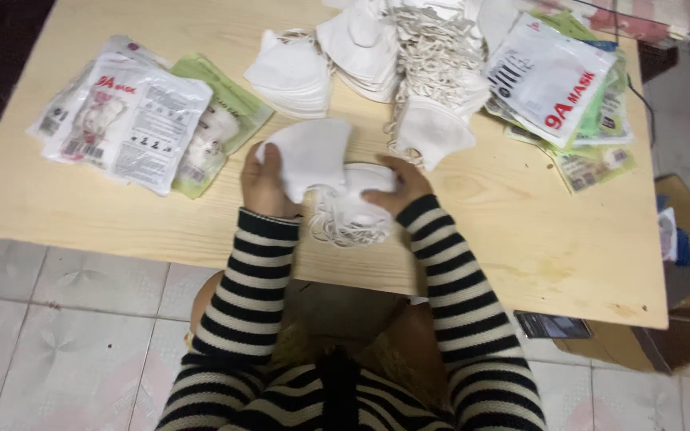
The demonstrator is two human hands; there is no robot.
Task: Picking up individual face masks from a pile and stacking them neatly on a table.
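Left hand [263, 185] grips a folded white face mask [313, 156] by its lower left edge, fingers curled behind it, so the mask fans up toward one o'clock from that hand. Right hand [397, 185] lies just beside it at three o'clock, closed down over a second white mask [358, 209] whose elastic ear loops [337, 231] spill toward the near edge of the tabletop [521, 239]. The held mask's long axis runs roughly nine to three, overlapping the lower one, and the left hand is the nearer to it. Stacks of loose white masks [361, 48] sit at twelve o'clock, sealed mask packets [133, 120] at ten o'clock, and more printed packets [557, 80] at two o'clock, all well apart from both hands.
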